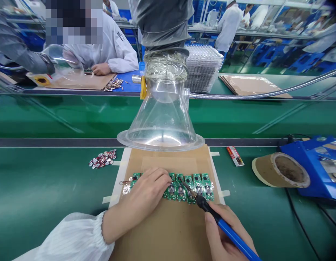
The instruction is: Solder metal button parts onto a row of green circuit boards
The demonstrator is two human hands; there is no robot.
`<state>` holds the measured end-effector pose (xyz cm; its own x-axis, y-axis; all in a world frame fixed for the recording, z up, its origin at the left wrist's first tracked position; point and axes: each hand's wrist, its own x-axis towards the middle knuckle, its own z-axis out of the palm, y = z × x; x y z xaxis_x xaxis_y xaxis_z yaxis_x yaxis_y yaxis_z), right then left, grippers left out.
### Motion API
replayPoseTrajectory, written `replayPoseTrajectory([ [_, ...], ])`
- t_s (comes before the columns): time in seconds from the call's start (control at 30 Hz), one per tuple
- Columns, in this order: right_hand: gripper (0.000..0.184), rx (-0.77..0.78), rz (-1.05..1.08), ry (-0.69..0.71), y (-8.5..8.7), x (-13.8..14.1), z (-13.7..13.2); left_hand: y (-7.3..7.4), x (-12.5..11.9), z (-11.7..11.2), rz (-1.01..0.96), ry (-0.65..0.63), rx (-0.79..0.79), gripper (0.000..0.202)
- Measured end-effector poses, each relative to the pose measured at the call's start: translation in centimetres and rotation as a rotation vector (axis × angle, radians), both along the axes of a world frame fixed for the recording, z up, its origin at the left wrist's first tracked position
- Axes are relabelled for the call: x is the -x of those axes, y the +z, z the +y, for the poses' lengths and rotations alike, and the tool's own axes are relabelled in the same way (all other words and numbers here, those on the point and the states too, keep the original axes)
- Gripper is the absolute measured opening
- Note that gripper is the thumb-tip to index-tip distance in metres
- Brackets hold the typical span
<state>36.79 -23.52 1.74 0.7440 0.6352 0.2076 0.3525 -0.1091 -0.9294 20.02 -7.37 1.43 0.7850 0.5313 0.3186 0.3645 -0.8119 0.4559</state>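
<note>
On the brown cardboard mat (168, 224) before me lies a row of small green circuit boards (188, 187) with round silver parts. My left hand (146, 194) presses on the boards at the left end, fingers curled down. My right hand (225, 232) is closed around a blue-handled soldering iron (225, 226) — its tip touches a middle board. Which joints are finished I cannot tell — probably several boards remain.

A green bench (43, 188) carries a taped-down cardboard sheet (168, 224); left of it lies a small heap of round metal discs (103, 158); right of it a tape roll (280, 169), a small red tube (234, 156) and a blue stand (314, 166).
</note>
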Motion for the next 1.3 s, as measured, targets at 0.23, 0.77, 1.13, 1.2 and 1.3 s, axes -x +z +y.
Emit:
replayPoseTrajectory([
  [0.23,0.013,0.009,0.017,0.017,0.3,0.2,0.0,-0.1,-0.3,0.0,-0.034,0.0,0.025,0.015],
  [0.77,0.017,0.021,-0.046,0.036,-0.8,-0.2,-0.2,-0.2,-0.4,0.2,0.0,0.026,0.025,0.018],
  [1.13,0.012,-0.018,-0.053,0.057,-0.9,-0.3,0.0,0.0,-0.6,0.2,0.008,0.041,0.018,0.019],
  [1.2,0.013,-0.001,-0.057,0.05,-0.9,-0.3,0.0,0.0,-0.6,0.1,0.002,0.039,0.014,0.019],
  [1.3,0.013,-0.014,-0.053,0.051,-0.9,-0.4,0.0,0.0,-0.6,0.1,-0.002,0.038,0.013,0.018],
])
